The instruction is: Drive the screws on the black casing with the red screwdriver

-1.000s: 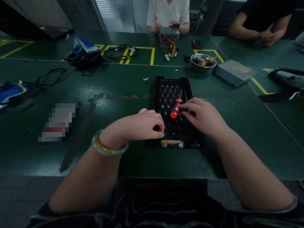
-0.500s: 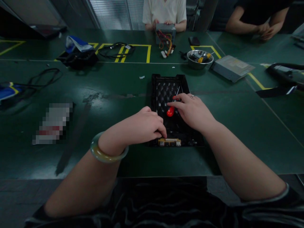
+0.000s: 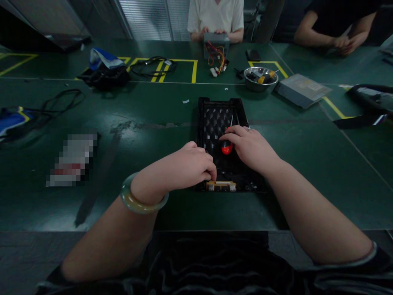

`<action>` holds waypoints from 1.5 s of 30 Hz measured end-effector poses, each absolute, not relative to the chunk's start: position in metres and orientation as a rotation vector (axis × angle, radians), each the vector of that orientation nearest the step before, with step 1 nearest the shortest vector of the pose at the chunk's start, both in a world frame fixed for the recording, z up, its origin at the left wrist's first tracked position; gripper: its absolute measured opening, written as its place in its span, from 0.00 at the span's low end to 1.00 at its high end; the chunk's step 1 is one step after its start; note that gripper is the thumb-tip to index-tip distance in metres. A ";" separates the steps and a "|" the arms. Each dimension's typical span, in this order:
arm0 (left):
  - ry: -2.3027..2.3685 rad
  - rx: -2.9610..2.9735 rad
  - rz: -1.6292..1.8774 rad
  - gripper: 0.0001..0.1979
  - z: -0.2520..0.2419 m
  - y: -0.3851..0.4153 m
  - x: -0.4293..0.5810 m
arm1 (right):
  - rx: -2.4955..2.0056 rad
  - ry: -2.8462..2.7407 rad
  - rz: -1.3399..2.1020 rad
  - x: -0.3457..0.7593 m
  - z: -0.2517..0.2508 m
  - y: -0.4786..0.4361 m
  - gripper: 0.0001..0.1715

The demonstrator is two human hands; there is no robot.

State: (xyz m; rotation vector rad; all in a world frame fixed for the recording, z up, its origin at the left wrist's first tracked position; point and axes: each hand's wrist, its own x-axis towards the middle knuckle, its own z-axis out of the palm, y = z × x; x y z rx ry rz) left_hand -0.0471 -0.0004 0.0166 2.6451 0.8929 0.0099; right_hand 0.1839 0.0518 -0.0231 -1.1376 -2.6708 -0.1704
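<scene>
A black plastic tray-like panel point(image 3: 215, 123) lies on the green table in front of me. My right hand point(image 3: 250, 147) is over its right side, fingers curled on a red and black screwdriver handle point(image 3: 226, 147); a thin metal shaft shows beyond the fingers. My left hand point(image 3: 196, 164) is at the panel's near left corner, fingers bent down and pressed together beside a small yellowish circuit board point(image 3: 221, 185) with connectors at the near edge. What the left fingertips pinch, if anything, is hidden.
Further back stand a metal bowl point(image 3: 260, 85) of tools and a flat grey metal box point(image 3: 302, 91). A person's hands rest on a grey box point(image 3: 216, 45) with coloured wires. Cables point(image 3: 150, 67), a blue-and-black item point(image 3: 104, 67) and a pixelated object point(image 3: 73, 157) lie left.
The screwdriver handle has turned and shifted slightly under my right fingers, showing more black. My left hand has stayed by the circuit board. The whole view has shifted slightly.
</scene>
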 end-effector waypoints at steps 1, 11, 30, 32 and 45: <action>0.898 2.646 0.015 0.13 0.016 -0.001 -0.047 | -1.145 -2.649 -0.171 0.184 -0.023 0.051 0.23; 0.922 2.632 0.017 0.11 0.015 -0.007 -0.049 | -1.111 -2.208 0.008 0.189 -0.011 0.047 0.26; 0.936 2.591 0.020 0.07 0.012 -0.002 -0.051 | -1.040 -2.129 0.032 0.190 -0.012 0.045 0.23; 0.939 2.579 0.028 0.07 0.012 -0.002 -0.052 | -1.050 -2.091 0.010 0.190 -0.011 0.045 0.20; 1.036 2.581 0.005 0.10 0.011 -0.001 -0.054 | -1.081 -2.025 -0.021 0.191 -0.008 0.041 0.19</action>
